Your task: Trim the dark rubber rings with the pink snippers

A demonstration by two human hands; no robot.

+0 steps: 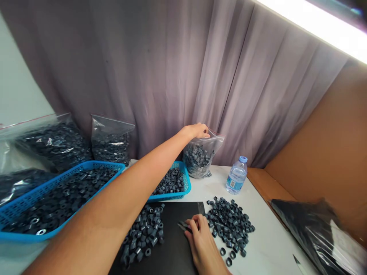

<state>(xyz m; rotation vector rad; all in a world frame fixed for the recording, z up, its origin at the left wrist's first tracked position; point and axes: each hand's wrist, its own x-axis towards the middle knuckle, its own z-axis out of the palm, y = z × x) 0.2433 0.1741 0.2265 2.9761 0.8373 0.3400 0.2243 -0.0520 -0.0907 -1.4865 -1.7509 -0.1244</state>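
My left hand (198, 131) reaches across to the back of the table, its bent fingers closed at the top edge of a clear zip bag (197, 158). Small dark pieces fill the lower part of that bag. My right hand (199, 236) rests over the black mat (177, 244), closed around a small pair of pliers (183, 225). The metal jaws point left; most of the handles are hidden in my palm. Left of this hand lies a heap of dark ring-shaped pieces (146, 233), and a second heap of rings (229, 221) lies on its right.
A large blue basket (120, 167) and a smaller one (187, 183) hold more dark pieces. Filled bags (111, 143) stand at the back left. A water bottle (237, 175) stands right of the zip bag. Black plastic packaging (309, 229) lies by the cardboard at right.
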